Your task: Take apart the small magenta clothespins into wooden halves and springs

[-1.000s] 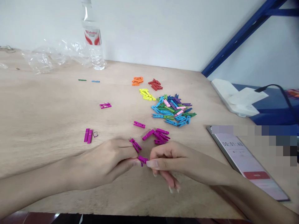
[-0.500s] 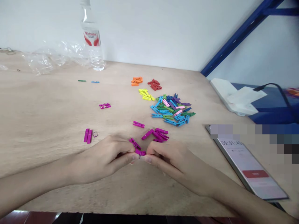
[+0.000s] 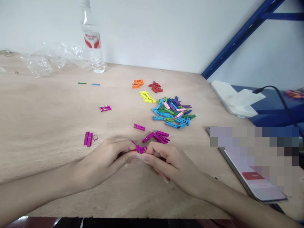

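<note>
Between the fingertips of my left hand [image 3: 108,163] and my right hand [image 3: 169,161] is a small magenta clothespin [image 3: 140,148], partly covered by the fingers. Both hands are closed in a pinch on it, and the thumbs meet at its near side. Just beyond them lies a heap of magenta clothespins [image 3: 161,137], with a single magenta clothespin [image 3: 139,127] to its left. Left of my hands rest two loose magenta clothespin halves [image 3: 87,139] beside a small metal spring [image 3: 95,137]. Farther back are more magenta pieces [image 3: 105,108].
A mixed heap of coloured clothespins [image 3: 172,112] lies right of centre, behind it yellow [image 3: 147,97], orange [image 3: 137,83] and red [image 3: 155,86] groups. A water bottle [image 3: 93,47] and clear plastic wrap [image 3: 54,60] stand at the back left. A phone [image 3: 263,186] lies at right.
The pinched clothespin has turned and sits slightly farther from me. My right thumb has slid left until it meets the left one. The whole view has shifted a little.
</note>
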Action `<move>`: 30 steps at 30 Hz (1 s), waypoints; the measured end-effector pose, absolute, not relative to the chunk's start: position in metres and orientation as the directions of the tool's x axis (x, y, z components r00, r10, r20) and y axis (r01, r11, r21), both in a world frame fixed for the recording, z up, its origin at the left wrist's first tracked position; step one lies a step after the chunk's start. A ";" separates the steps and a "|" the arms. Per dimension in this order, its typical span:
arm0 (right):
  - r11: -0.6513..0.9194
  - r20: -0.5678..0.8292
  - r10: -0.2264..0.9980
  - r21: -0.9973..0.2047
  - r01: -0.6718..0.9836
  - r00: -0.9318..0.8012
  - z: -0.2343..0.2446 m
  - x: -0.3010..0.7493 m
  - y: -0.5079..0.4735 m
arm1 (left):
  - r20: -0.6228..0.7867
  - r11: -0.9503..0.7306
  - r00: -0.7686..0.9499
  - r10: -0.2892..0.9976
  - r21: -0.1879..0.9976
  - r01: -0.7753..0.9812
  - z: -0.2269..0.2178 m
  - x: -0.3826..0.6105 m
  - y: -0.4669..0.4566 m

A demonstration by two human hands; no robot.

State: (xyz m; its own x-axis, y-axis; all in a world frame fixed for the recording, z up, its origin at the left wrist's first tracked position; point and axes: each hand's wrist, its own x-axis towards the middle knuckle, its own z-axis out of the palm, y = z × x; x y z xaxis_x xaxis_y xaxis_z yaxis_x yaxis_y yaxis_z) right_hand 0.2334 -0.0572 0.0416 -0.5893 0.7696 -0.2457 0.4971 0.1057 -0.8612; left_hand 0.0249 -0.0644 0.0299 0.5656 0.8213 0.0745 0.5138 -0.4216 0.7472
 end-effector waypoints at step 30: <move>-0.041 -0.297 0.669 -0.930 0.365 -0.681 0.039 0.231 -0.046 | 0.296 -0.597 0.562 0.772 0.640 0.484 0.031 0.025 -0.062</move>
